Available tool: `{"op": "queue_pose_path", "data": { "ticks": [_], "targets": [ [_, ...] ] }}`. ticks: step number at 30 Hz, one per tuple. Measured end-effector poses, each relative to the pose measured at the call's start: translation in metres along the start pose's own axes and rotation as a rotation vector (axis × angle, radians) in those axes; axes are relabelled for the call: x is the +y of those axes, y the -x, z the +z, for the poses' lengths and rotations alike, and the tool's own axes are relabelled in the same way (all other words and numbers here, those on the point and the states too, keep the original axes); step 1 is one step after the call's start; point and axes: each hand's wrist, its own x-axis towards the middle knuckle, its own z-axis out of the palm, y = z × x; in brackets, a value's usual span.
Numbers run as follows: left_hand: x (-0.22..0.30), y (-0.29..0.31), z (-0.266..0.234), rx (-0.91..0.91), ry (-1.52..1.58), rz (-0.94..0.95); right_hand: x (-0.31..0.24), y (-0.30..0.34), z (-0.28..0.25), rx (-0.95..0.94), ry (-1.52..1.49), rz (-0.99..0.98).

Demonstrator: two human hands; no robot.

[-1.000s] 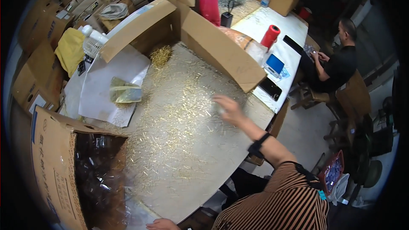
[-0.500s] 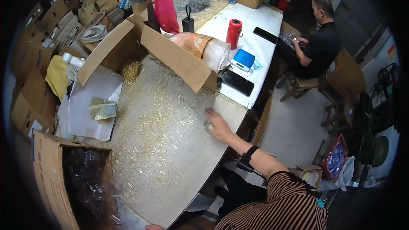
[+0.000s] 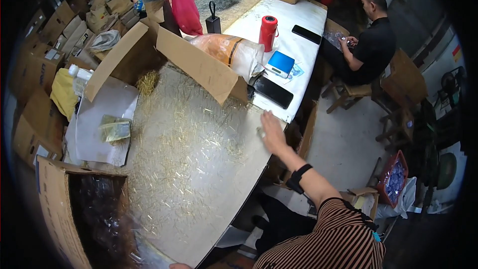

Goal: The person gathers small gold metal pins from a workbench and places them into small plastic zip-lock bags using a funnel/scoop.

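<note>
My right hand point(image 3: 273, 133) is at the right edge of the table point(image 3: 256, 157), just short of the white-covered part, its fingers stretched out and nothing visible in them. Many thin gold and silvery metal pins point(image 3: 184, 154) lie scattered across the tabletop to its left, with a denser gold heap point(image 3: 148, 83) by the cardboard flaps. Only a sliver of my left hand point(image 3: 179, 266) shows at the lower edge, beside a clear plastic bag point(image 3: 149, 253); its fingers are hidden. That bag reaches into an open cardboard box point(image 3: 52, 197) with clear plastic inside.
Beyond a cardboard flap point(image 3: 196, 65) are a phone point(image 3: 273, 91), a blue scale point(image 3: 280, 64) and a red flask point(image 3: 268, 34). A packet point(image 3: 115, 128) lies on a white sheet point(image 3: 104, 152) at left. Another person point(image 3: 368, 45) sits at right, holding something small. A red basket point(image 3: 394, 179) stands below.
My right hand has moved right and slightly nearer the table's edge, away from the scattered pins. The whole view has shifted slightly. My left hand stays at the lower edge.
</note>
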Motion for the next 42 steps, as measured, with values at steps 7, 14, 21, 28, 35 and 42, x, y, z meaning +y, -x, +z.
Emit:
{"op": "queue_pose_path", "data": {
  "ticks": [7, 14, 21, 28, 35, 42],
  "targets": [
    [-0.047, -0.021, 0.044, -0.1, -0.112, -0.032, -0.14, 0.048, 0.042, -0.018, -0.022, 0.004],
    [0.108, 0.068, -0.032, -0.197, 0.589, 0.032, -0.205, 0.078, 0.072, -0.096, 0.043, -0.166],
    [0.086, 0.076, -0.092, -0.062, 0.916, 0.441, -0.179, 0.112, 0.065, -0.009, -0.224, -0.466],
    [-0.019, -0.051, -0.072, 0.019, 0.684, -0.148, -0.149, 0.135, 0.041, -0.074, -0.039, -0.519],
    [-0.015, -0.069, -0.035, 0.064, 0.707, -0.11, -0.143, 0.138, 0.046, 0.055, -0.068, -0.535],
    [0.007, 0.074, -0.076, -0.14, 1.459, 0.203, -0.136, 0.158, 0.032, -0.022, -0.581, -0.424]
  ]
}}
